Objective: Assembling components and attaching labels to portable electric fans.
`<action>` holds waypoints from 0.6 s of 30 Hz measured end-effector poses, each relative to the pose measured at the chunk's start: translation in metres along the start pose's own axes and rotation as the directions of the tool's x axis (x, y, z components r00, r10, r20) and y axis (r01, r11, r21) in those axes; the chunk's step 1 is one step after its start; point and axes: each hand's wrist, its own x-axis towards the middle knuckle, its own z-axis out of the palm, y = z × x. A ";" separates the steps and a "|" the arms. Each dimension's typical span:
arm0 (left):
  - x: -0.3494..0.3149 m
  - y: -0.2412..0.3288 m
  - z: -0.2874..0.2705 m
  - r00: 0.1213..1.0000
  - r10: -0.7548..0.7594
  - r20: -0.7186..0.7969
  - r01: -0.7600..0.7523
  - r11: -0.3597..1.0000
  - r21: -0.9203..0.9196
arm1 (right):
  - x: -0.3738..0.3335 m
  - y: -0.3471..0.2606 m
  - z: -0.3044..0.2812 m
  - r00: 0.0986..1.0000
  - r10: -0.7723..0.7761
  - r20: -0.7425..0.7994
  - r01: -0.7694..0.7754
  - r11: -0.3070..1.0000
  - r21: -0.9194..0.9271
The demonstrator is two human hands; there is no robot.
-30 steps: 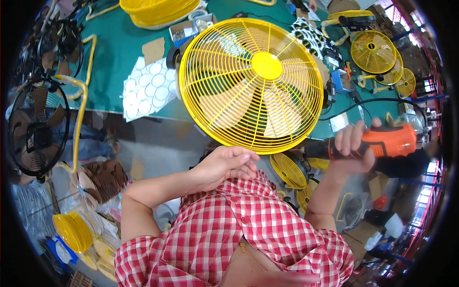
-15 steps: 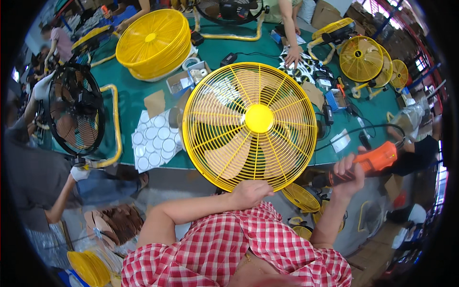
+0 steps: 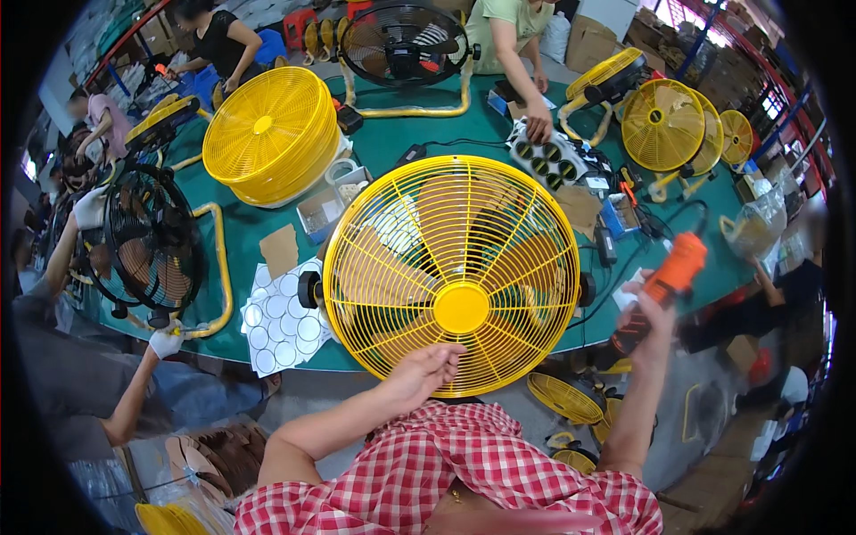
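A large round fan with a yellow wire grille [image 3: 392,330] stands in front of me at the table's near edge. Brownish blades show behind the wires, and a plain yellow disc [image 3: 461,308] marks its centre. My left hand [image 3: 417,376] is at the lower part of the grille, fingers curled and pinched together; whatever they may hold is too small to make out. To the right of the fan, my right hand [image 3: 654,314] grips an orange and black power screwdriver [image 3: 678,266], raised with its orange end up. The tool is slightly blurred and apart from the fan.
On the green table [image 3: 374,143] stand stacked yellow grilles [image 3: 267,134], white round stickers [image 3: 283,321], a small parts box [image 3: 319,214] and other fans [image 3: 662,125]. A gloved co-worker handles a black fan [image 3: 153,241] at left; another person's hand [image 3: 539,120] works across the table.
The fan's centre disc sits lower in view. My left hand has shifted left, from the rim onto the grille front. My right hand has turned the screwdriver more upright.
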 end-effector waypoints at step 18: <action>-0.023 0.142 -0.020 0.551 0.704 -0.449 -0.696 0.684 0.219 | 0.091 0.037 0.036 0.912 0.216 0.349 -0.260 0.962 0.084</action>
